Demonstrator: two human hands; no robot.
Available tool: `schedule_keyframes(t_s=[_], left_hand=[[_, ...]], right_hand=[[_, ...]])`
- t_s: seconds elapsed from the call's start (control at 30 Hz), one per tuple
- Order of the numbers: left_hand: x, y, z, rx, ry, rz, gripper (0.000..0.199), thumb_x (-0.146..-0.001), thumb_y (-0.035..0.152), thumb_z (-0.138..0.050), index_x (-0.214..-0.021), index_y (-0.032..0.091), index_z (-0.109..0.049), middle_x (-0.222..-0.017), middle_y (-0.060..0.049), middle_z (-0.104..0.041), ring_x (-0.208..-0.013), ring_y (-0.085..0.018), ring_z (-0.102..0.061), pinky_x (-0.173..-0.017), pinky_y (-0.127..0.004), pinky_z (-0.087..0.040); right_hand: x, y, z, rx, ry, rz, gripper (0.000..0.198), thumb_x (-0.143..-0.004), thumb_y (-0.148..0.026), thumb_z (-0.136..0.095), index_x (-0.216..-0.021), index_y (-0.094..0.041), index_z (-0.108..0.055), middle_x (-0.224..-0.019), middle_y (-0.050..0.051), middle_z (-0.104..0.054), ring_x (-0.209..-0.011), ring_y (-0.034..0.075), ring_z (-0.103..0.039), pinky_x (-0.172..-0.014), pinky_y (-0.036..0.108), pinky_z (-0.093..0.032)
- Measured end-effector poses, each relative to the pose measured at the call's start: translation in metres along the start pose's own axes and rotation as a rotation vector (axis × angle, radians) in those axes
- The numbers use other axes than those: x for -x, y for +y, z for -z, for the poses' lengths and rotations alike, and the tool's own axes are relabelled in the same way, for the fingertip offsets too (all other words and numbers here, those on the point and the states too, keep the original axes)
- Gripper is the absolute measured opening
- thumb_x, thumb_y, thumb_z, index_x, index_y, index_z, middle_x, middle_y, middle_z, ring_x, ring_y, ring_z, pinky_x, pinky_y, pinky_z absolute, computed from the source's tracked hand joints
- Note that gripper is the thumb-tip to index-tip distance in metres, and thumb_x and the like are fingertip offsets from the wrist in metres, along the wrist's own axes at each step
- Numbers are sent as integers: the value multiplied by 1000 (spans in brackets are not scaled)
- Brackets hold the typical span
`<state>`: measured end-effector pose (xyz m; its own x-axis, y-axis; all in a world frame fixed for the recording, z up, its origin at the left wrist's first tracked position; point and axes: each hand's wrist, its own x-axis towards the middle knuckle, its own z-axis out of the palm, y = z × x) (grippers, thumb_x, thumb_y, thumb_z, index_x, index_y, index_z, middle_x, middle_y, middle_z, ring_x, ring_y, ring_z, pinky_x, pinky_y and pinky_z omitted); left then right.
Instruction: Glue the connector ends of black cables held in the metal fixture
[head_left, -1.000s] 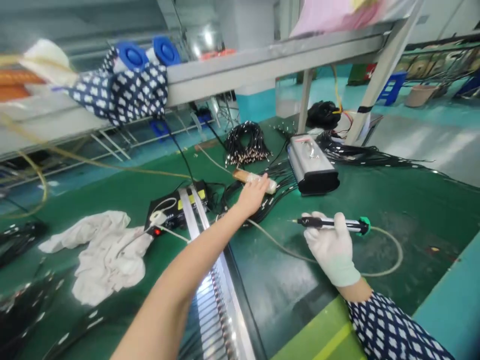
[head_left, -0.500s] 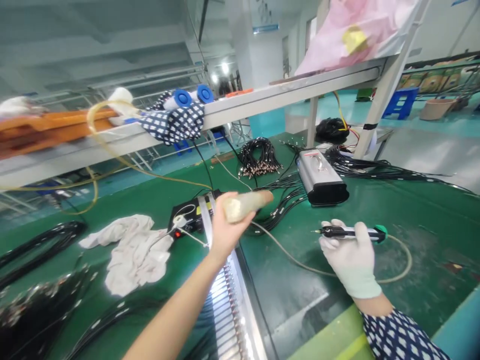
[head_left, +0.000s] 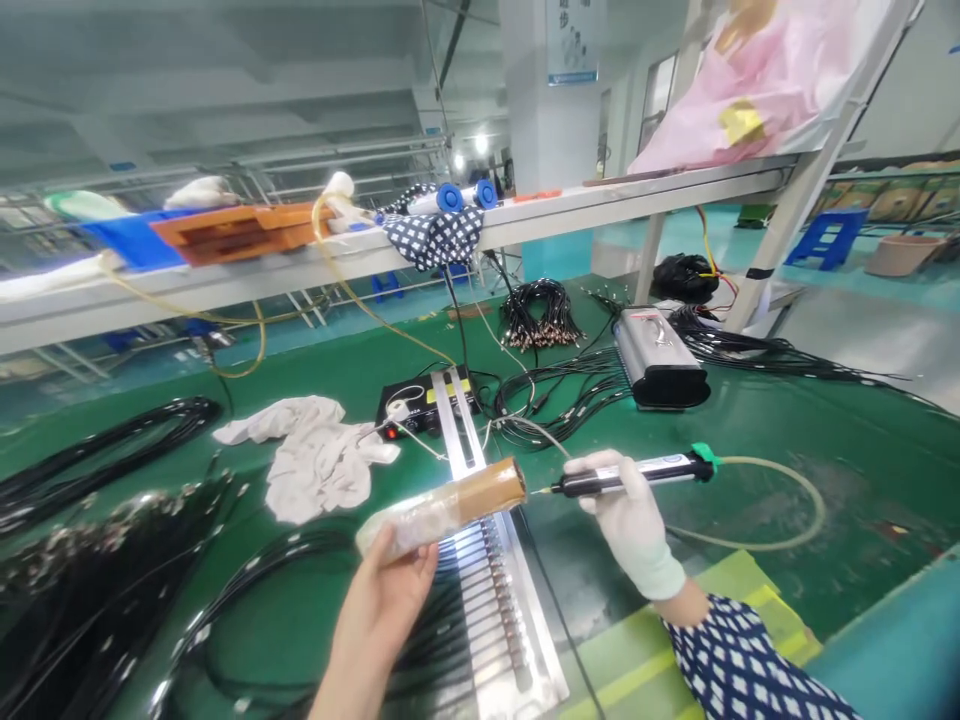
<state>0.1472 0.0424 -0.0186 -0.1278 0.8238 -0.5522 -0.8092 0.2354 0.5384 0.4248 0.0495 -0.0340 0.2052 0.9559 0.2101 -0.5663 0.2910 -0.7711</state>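
My bare left hand point(head_left: 390, 590) grips a cardboard tube point(head_left: 487, 490), wrapped partly in clear or whitish film. Its brown open end points right and slightly up. My right hand point(head_left: 626, 515), in a white glove, holds a black-and-white dispensing syringe point(head_left: 637, 473) with a green cap and a pale hose point(head_left: 802, 485) running from its back. The syringe's needle points left, close to the tube's open end; whether they touch I cannot tell. Beneath the tube lies a metal rack point(head_left: 517, 610) with a row of cable ends across it.
Behind the rack sits a black control box point(head_left: 409, 405) with a red light. A crumpled white cloth point(head_left: 315, 460) lies left of it. Black cable bundles point(head_left: 112, 560) cover the left side. A silver-and-black case point(head_left: 660, 360) stands at the back right, under a shelf point(head_left: 555, 205).
The tube has come down and left, turning so its length shows. The syringe has moved left, its needle now close to the tube's end. The view has shifted left.
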Motion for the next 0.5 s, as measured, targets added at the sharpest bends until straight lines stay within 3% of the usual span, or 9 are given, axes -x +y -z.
schedule_keyframes(t_s=[0.27, 0.4, 0.5], left_hand=[[3, 4, 22, 83, -36, -12, 15, -87, 10, -53, -95, 18, -63, -84, -5, -70, -60, -11, -64, -61, -28, -63], [7, 0, 22, 91, -40, 15, 15, -88, 9, -52, -94, 17, -64, -83, -5, -70, -59, -12, -64, -59, -29, -63], [12, -9, 18, 88, -45, 33, 16, -88, 8, -51, -91, 17, -64, -82, -6, -70, -58, -13, -64, -59, -29, -63]], right_hand=[[3, 1, -23, 98, -30, 72, 39, -97, -53, -50, -91, -20, -70, -95, 8, -73, -71, 17, -64, -50, 23, -51], [4, 2, -30, 121, -69, 75, 40, -99, -52, -47, -90, -20, -69, -93, 6, -72, -63, 14, -59, -49, 22, -48], [6, 8, -35, 295, -147, 63, 40, -102, -51, -41, -103, -21, -68, -100, 6, -70, -55, 10, -52, -45, 21, -43]])
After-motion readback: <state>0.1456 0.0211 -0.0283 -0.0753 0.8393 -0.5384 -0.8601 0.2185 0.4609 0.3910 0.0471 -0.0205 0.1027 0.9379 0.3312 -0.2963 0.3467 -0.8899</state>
